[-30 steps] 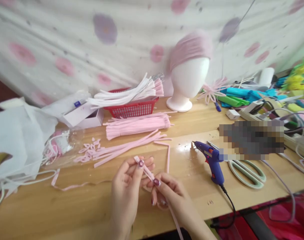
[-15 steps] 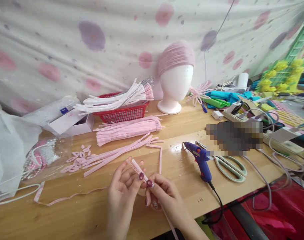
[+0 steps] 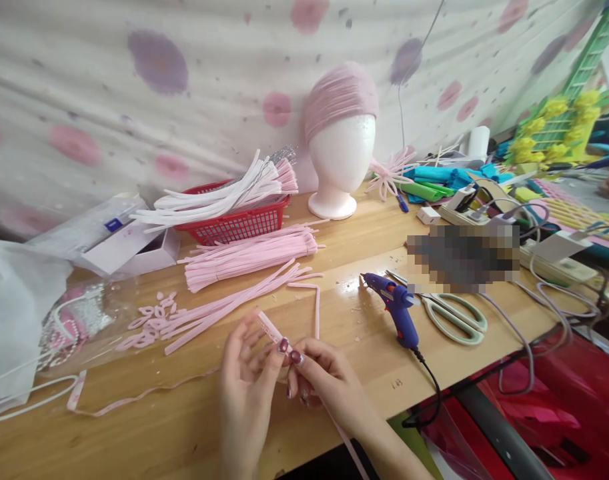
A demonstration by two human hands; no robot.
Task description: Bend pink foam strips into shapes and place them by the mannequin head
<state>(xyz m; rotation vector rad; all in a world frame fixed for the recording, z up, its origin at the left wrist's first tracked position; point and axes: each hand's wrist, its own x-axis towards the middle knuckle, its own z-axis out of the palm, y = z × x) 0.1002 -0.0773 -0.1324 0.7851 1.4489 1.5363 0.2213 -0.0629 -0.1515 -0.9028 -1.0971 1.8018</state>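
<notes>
Centrally, low in the head view, a flat, narrow, pale-pink strip with printed marks (image 3: 269, 327) is held between both hands, its long axis slanting from upper left to lower right. The left hand (image 3: 250, 381), nearer its upper end, pinches it under the thumb, fingers loosely curled; the right hand (image 3: 330, 375) grips lower along it, thumbs just beside each other.

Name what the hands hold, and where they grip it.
A pink strip: the left hand and right hand pinch it close together, near its upper end.
</notes>
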